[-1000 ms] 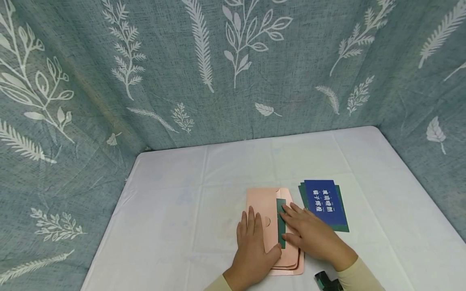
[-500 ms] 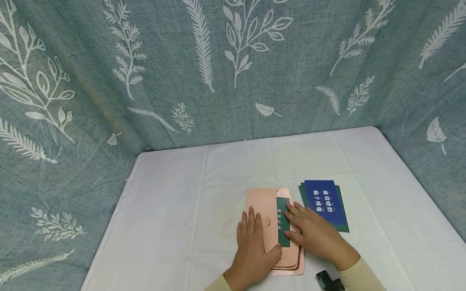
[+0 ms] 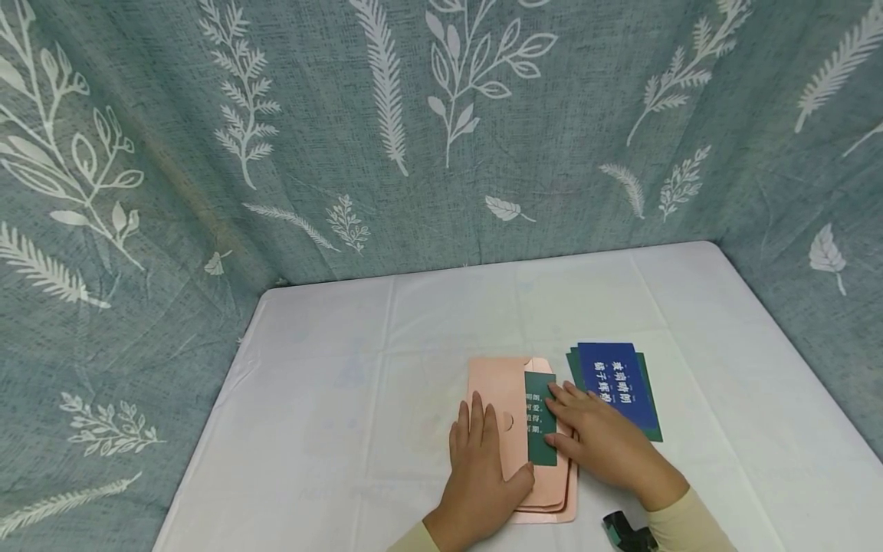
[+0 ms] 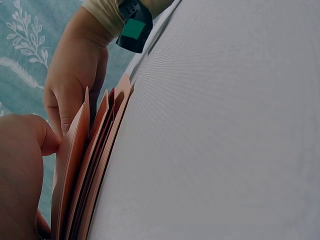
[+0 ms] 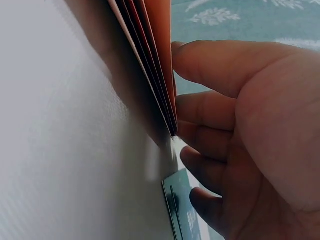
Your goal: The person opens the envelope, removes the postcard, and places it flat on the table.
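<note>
A pink envelope (image 3: pixel 497 383) tops a stack of pink paper pieces on the table. My left hand (image 3: pixel 479 468) lies flat on it, thumb spread towards the right. A green card (image 3: pixel 540 418) with white writing sticks out from under the envelope's edge; its left part is hidden. My right hand (image 3: pixel 603 441) rests its fingertips on the card's right edge, fingers extended. In the left wrist view the stacked pink layers (image 4: pixel 75 165) show edge-on beside the left thumb. In the right wrist view, the right fingers touch near the layered edges (image 5: pixel 155 65).
Right of the stack, a blue card (image 3: pixel 610 368) with white writing lies on a green card (image 3: pixel 651 435), partly behind the right hand. A black wrist device (image 3: pixel 628 530) sits by the right sleeve. A leaf-patterned curtain (image 3: pixel 414 153) surrounds the white table (image 3: pixel 331 429).
The green card has slid rightward out from the envelope, showing more of its writing. My right hand has moved slightly right with it; the left hand has stayed in place.
</note>
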A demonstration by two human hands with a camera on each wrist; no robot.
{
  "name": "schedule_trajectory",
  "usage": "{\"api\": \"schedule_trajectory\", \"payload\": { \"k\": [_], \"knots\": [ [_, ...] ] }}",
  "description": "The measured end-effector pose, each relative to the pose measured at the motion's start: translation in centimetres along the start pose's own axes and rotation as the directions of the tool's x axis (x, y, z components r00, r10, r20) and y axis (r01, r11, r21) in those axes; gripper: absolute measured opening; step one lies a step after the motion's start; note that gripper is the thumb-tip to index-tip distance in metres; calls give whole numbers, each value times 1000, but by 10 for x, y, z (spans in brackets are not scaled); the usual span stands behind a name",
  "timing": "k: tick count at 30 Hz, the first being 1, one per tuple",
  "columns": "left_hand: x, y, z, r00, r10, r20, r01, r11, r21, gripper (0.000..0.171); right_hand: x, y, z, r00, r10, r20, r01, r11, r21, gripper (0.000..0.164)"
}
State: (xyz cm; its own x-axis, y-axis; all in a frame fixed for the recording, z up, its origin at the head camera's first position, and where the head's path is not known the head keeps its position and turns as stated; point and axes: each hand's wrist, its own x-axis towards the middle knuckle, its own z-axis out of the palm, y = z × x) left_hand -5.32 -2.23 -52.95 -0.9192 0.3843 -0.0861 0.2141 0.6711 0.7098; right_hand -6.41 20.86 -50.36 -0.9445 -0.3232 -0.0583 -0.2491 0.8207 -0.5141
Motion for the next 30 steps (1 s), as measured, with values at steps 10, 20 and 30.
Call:
{"api": "schedule_trajectory", "payload": {
  "k": [10,20,30],
  "knots": [
    [1,0,0,1000,3,0,-3,1000,4,98,1,4,-1,1000,8,-15,-8,1000,3,59],
    [1,-1,1,1000,9,-7,-9,1000,8,97,-1,8,-5,999,2,-46,-2,1000,4,57],
    [2,0,1,1000,7,-13,-7,1000,11,98,-1,12,-7,999,22,-47,-21,1000,10,58]
  ]
}}
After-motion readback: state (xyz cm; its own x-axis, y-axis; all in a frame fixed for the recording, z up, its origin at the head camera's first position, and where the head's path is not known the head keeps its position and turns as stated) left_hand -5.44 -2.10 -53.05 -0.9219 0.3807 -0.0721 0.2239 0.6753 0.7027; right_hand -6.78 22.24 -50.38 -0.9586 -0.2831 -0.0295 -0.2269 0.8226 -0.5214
